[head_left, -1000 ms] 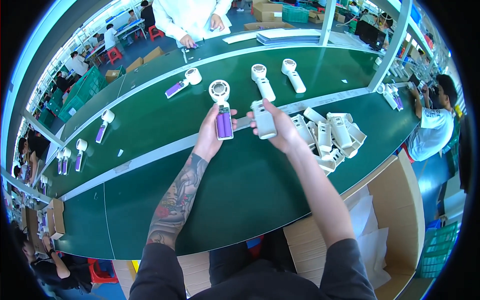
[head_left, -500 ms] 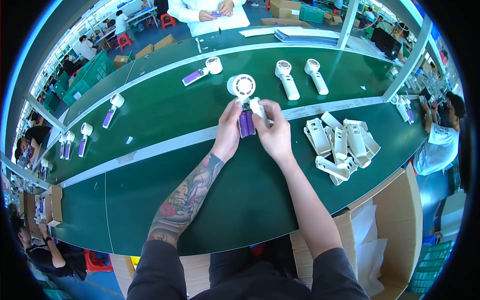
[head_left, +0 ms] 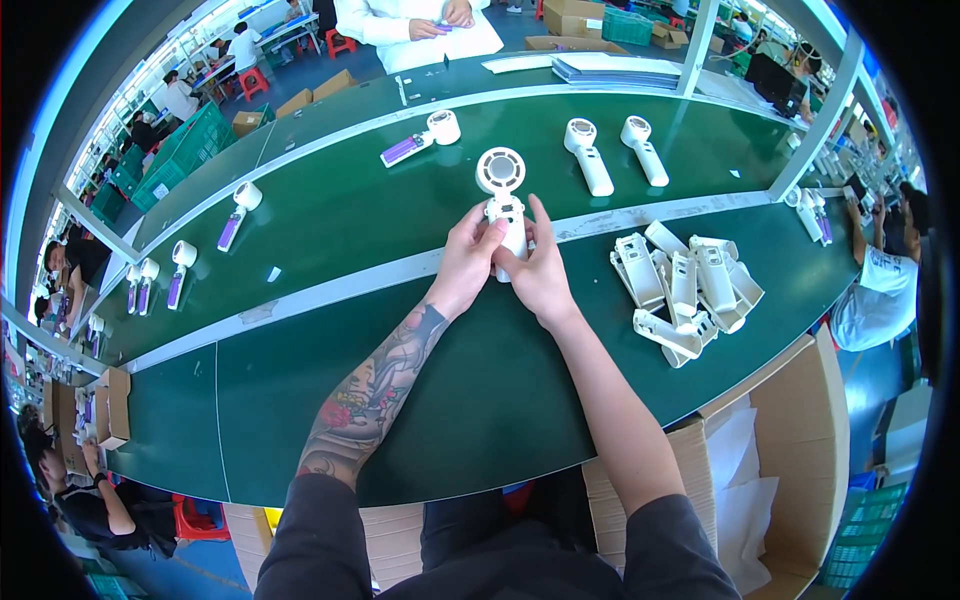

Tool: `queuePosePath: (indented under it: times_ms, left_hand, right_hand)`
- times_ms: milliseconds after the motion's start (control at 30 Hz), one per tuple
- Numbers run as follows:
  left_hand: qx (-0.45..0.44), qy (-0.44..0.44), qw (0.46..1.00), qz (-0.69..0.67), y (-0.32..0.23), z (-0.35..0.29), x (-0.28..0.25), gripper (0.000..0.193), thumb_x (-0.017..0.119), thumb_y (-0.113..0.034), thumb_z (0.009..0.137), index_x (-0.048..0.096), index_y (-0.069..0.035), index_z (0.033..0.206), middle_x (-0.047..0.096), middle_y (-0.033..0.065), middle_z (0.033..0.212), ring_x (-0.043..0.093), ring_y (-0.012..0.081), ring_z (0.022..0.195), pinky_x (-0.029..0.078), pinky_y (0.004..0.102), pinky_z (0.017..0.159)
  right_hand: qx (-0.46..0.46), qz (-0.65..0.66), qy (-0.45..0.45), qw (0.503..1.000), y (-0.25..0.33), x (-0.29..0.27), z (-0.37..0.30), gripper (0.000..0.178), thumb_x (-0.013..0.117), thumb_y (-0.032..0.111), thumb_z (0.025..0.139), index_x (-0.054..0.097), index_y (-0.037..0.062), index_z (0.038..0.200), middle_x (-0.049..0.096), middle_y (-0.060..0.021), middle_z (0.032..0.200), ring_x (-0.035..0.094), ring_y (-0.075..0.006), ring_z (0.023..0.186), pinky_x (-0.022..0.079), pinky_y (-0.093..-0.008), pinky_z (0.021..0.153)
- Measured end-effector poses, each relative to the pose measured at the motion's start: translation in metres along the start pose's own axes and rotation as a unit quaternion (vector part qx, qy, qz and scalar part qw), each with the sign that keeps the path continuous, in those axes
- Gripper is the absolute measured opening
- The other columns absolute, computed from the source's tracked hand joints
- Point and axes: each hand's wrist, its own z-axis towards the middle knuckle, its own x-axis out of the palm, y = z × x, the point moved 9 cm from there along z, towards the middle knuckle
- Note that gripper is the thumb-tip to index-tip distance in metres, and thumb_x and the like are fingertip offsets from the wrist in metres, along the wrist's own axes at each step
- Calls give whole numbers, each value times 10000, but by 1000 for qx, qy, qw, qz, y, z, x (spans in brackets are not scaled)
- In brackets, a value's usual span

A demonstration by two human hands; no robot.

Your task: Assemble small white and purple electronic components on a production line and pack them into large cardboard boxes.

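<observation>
A white handheld fan (head_left: 501,172) stands head-away between my hands over the near edge of the belt. Its handle now has a white cover over the front, and no purple shows. My left hand (head_left: 462,258) wraps the handle from the left, thumb lying on the cover. From the right, my right hand (head_left: 541,272) grips the lower handle with its thumb on the front, while its index finger points up beside it. To the right, a pile of loose white handle covers (head_left: 690,285) lies on the green table.
On the green belt (head_left: 340,205) sit two closed white fans (head_left: 590,160) at right and several fans with purple in the handle (head_left: 405,150) at left. An open cardboard box (head_left: 790,450) stands at lower right. Metal posts (head_left: 690,50) rise beyond. Co-workers sit at both sides; a person in white (head_left: 420,35) faces me.
The white cover now lies over the purple part of the fan's handle; before, my right hand held it beside the handle. Fans on the belt have shifted slightly right.
</observation>
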Motion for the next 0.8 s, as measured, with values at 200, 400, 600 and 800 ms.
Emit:
queuePosePath:
  times_ms: [200,400,600,800]
  left_hand:
    - [88,28,989,119,-7,-1,11,393,595,-94,993,475,3,1355,632,153,1158,642,188,973,535,310,844]
    - [107,17,975,195,-9,5,2,415,656,-110,958,472,21,1306,633,158,1121,659,213,948,548,325,835]
    - [113,-8,979,172,-11,1,14,403,674,-107,945,481,14,1278,640,152,1079,662,215,930,548,324,834]
    - [58,-32,985,161,-18,0,7,331,623,-180,990,523,20,1234,653,142,1043,657,204,926,538,301,826]
  right_hand:
    - [36,33,46,998,-12,1,0,606,636,8,834,528,149,1414,688,-151,1215,688,-347,1047,548,-397,890]
    - [122,-72,92,986,-2,7,3,593,618,7,836,538,150,1406,698,-156,1188,693,-348,1029,543,-392,872]
    - [28,40,41,998,-19,3,0,576,610,19,839,547,154,1395,721,-143,1141,711,-346,970,554,-404,826]
    - [95,27,71,993,-2,3,3,449,605,51,894,552,59,1340,717,-139,994,693,-266,775,549,-349,693]
